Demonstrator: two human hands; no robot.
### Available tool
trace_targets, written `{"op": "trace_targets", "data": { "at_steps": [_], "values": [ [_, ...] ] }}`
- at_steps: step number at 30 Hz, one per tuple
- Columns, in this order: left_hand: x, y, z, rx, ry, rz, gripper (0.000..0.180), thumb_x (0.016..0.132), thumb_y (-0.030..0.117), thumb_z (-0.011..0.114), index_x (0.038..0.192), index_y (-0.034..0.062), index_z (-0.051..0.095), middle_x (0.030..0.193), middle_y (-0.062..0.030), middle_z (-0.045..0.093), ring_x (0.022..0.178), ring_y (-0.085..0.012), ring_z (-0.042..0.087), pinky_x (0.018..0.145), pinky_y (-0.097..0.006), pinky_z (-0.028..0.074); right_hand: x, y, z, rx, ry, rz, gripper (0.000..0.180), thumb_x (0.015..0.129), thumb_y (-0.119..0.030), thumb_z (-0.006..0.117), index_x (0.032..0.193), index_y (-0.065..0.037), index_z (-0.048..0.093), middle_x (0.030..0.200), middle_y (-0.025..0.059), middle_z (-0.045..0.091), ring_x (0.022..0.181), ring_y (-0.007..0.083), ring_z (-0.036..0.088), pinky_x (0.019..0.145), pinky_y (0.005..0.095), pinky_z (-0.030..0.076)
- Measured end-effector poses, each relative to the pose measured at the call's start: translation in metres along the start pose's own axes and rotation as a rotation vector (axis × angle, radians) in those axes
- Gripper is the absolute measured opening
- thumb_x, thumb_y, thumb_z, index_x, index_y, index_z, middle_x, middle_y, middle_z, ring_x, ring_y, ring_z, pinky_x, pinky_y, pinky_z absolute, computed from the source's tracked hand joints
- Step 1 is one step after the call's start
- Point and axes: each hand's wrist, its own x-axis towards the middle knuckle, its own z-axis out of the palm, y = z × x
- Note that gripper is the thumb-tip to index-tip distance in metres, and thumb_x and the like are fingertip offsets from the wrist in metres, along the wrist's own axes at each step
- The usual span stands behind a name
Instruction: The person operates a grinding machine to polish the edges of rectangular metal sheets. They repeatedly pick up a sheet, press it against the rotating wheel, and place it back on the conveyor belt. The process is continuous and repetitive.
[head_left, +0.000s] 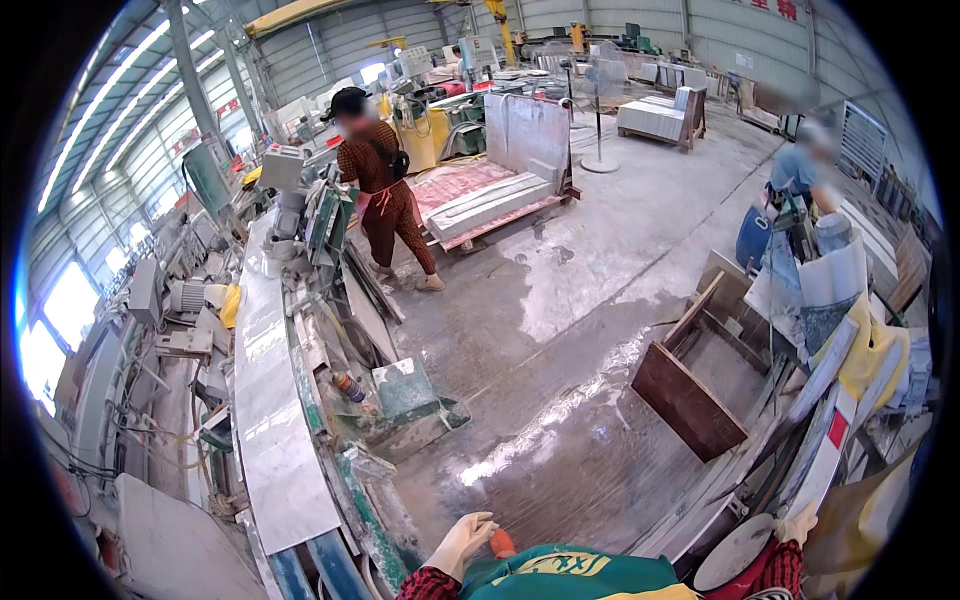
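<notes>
My left hand (463, 541), in a pale glove, is held before my green apron (570, 573). Its fingers are loosely bent and a little apart, with nothing seen in them. Just beyond them shows a rounded orange-red thing (502, 543), perhaps a shoe tip. Out to the right, my right hand (797, 524), also gloved, is beside a round pale-topped red container (735, 552) and below a white board with a red patch (822, 458). Its fingers are small in view, and whether they grip anything cannot be made out.
Along the left runs a machine bed with a long pale stone slab (285, 440). A brown wooden frame (690, 400) lies on the wet floor (540, 400) to the right. One person (385, 190) walks by a stone-laden pallet (500, 212); another person (797, 172) bends at far right.
</notes>
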Motion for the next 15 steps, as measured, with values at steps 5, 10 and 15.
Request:
{"op": "trace_targets", "data": {
  "at_steps": [5, 10, 15],
  "values": [
    [0.018, -0.014, 0.004, -0.043, -0.019, 0.024, 0.044, 0.102, 0.015, 0.055, 0.139, -0.0082, 0.047, 0.122, -0.0204, 0.068, 0.11, -0.0233, 0.067, 0.095, -0.033, 0.053, -0.049, -0.036, -0.059, 0.083, -0.137, 0.114, 0.117, 0.055, -0.006, 0.077, 0.158, -0.013, 0.022, 0.149, 0.0211, 0.034, 0.12, 0.0384, 0.054, 0.095, 0.0406, 0.05],
    [0.013, -0.009, 0.003, -0.108, -0.036, -0.012, 0.044, 0.104, 0.016, 0.052, 0.139, -0.0087, 0.046, 0.125, -0.0218, 0.066, 0.113, -0.0255, 0.066, 0.1, -0.035, 0.052, -0.075, -0.104, -0.124, 0.899, -0.381, 0.362, 0.106, 0.068, -0.039, 0.071, 0.16, -0.026, 0.022, 0.16, 0.008, 0.027, 0.136, 0.0381, 0.037, 0.106, 0.0494, 0.032],
    [0.016, 0.029, 0.002, -0.238, -0.093, 0.025, 0.048, 0.105, 0.019, 0.052, 0.144, -0.007, 0.041, 0.131, -0.0216, 0.063, 0.117, -0.0265, 0.064, 0.102, -0.036, 0.051, -0.124, -0.163, -0.085, 1.11, -0.313, 0.192, 0.083, 0.083, -0.019, 0.068, 0.157, -0.024, 0.03, 0.106, 0.0011, 0.059, 0.097, 0.0168, 0.058, 0.086, 0.0458, 0.045]
  ]
}}
